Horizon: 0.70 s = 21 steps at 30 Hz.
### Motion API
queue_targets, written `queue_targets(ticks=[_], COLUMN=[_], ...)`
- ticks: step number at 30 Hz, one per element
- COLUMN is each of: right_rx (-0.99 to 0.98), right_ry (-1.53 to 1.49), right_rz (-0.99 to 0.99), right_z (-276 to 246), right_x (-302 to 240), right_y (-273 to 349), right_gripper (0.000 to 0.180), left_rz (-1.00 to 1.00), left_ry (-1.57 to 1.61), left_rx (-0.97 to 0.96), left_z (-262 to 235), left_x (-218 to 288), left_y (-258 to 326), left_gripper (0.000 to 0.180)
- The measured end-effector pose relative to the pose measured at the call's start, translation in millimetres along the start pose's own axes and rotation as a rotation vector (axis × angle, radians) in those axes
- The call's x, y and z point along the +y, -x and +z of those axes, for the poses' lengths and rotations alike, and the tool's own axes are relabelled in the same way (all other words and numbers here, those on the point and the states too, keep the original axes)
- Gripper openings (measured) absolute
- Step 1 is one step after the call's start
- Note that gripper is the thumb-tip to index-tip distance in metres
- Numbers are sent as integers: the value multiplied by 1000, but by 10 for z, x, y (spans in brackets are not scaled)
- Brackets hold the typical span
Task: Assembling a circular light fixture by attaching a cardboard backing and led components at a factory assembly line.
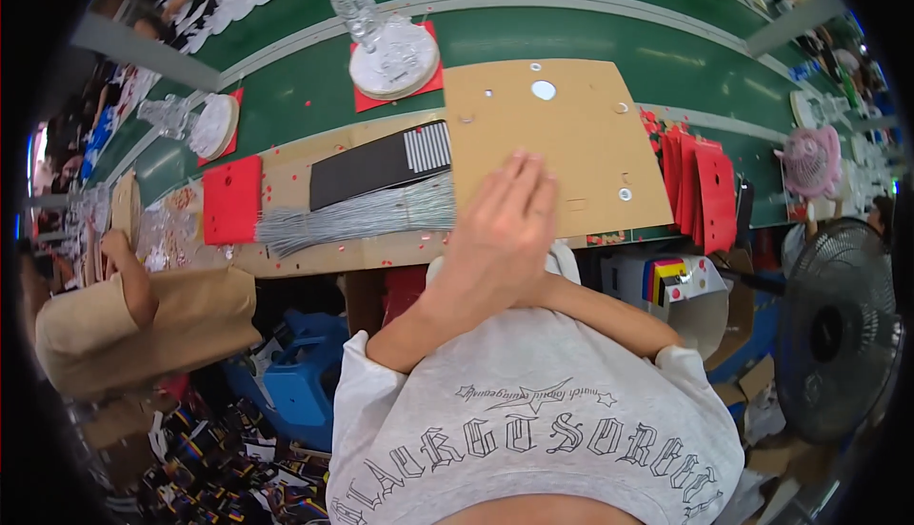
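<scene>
From far away, I'm seeing the left hand [509, 225] lying flat over the near left part of the brown board [571, 149]. The board is sitting ahead, nearly square. The right hand is hiding; I can't tell its shape.

Tan cardboard sheet [595, 158]: 1. Hands on it: 1, the left hand [505, 225]. Clear pieces on round white bases [395, 59], plain to see left of the sheet: 2. Black panel [357, 171]: 1. Wire bundle [357, 216]: 1; strands too fine to number. Red card [231, 199] beside the wires: 1. Red cards at right [716, 199]: several, overlapping, exact count uncertain. Fans: 2, one black fan [838, 330], one pink fan [811, 161].
</scene>
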State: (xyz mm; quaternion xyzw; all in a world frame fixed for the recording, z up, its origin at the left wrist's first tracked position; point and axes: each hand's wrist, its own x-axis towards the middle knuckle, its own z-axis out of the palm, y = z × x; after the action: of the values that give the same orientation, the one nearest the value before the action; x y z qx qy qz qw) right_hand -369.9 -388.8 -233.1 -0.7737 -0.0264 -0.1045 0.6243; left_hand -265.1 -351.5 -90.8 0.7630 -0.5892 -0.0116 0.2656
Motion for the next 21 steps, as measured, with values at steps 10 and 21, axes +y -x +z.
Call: queue_targets(ticks=[10,21], right_rx=[-102,-147], right_ry=[339,805], right_rz=[53,134], right_z=[72,140], right_x=[570,1089], right_y=[-585,-947], right_gripper=[25,22], left_rz=[83,121], left_ry=[-165,-231], left_rx=[49,24], left_z=[182,34], left_x=[45,-54], left_y=[71,223], left_gripper=[43,49])
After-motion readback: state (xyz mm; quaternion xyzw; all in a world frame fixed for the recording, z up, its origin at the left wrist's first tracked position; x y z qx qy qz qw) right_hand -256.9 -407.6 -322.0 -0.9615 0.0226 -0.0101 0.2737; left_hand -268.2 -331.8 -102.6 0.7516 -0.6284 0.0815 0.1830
